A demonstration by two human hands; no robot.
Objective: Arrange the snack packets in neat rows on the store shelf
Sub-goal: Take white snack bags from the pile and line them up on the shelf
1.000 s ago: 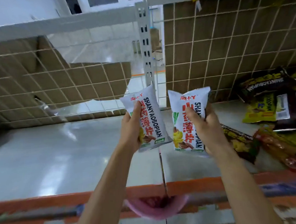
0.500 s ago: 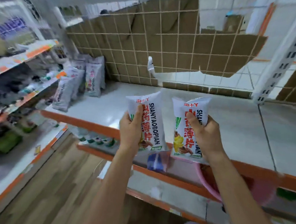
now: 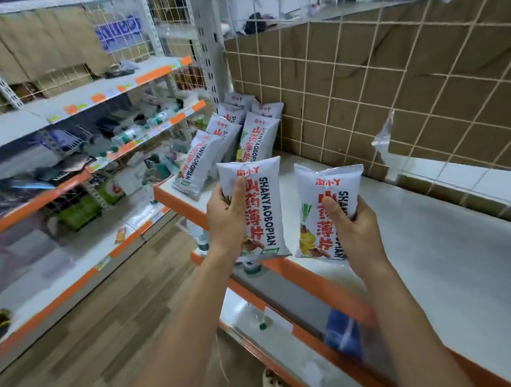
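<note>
White store shelf (image 3: 444, 257) bears standing packets (image 3: 258, 135) at eleven o'clock, while the left hand (image 3: 224, 218) and right hand (image 3: 355, 232) each grip mid-body a snack packet (image 3: 262, 210), likely light, puffy, slick.

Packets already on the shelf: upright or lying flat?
Upright, slightly tilted: the shelved packets stand on their bottom edges on the shelf.

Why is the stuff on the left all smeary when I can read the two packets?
Head view: the side shelves are smeared, probably by camera motion; the left packet in the left hand and the right packet in the right hand look sharp; the wire grid bows from the wide lens.
</note>
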